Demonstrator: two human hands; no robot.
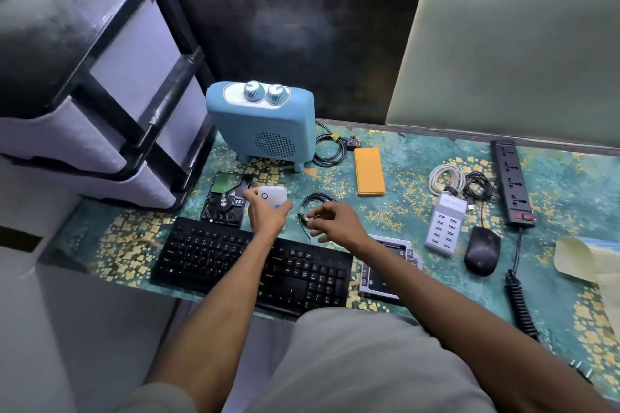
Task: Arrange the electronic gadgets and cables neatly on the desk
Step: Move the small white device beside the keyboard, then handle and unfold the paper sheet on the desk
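Note:
My left hand [266,213] grips a small white gadget [273,195] with a blue mark, just above the black keyboard [235,258]. My right hand [335,221] pinches the tie of a coiled black cable [313,203] lying on the desk beside it. A bare hard drive [226,199] lies left of the white gadget. An orange power bank [369,171], a white multi-port USB charger [444,223], a black mouse [481,250] and a black power strip [511,183] are spread over the right half of the desk.
A blue fan heater [265,126] stands at the back with its coiled cord [330,146]. White and black cable coils [448,178] lie above the charger. A boxed drive caddy [389,265] sits under my right forearm. A drawer unit [100,94] stands left.

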